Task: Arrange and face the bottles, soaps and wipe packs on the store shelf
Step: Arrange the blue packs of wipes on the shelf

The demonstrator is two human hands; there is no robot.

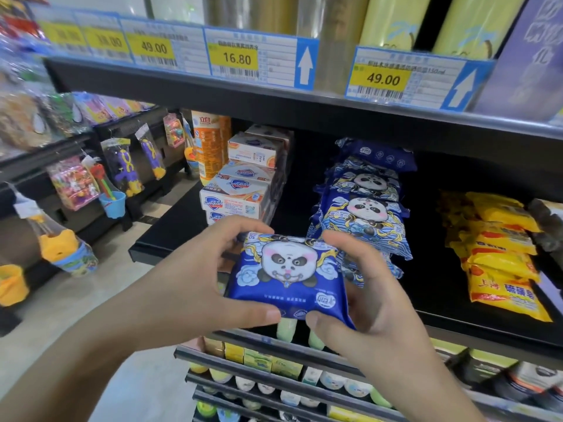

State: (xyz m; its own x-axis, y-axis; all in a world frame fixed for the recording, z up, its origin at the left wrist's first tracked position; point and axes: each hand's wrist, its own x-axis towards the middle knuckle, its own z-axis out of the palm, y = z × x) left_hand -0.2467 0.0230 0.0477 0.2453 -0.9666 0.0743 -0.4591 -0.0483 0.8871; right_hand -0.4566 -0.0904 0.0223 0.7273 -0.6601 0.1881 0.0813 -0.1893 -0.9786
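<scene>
Left hand: curled round the left end of the wipe pack, thumb under the near edge, fingers over the far top corner.
Right hand: gripping the pack's right end the same way, thumb at the bottom edge.
Wipe pack: blue, with a panda print facing up, held in the air in front of the shelf, just short of the stack of panda packs.
Step in hand: judging by the hold, it is about to be faced and set with its mates.
How to do it well: keep both ends pinched so the soft pack stays flat, turn the panda outward, then slide it square against the stack rather than dropping it on the leaning pile.
Panda packs on shelf: five or so; the lower ones overlap and I can't count them cleanly.
Soap boxes: about six visible, stacked.
Orange bottle: one showing.
Yellow soap packs: roughly five, piled at the right.
</scene>
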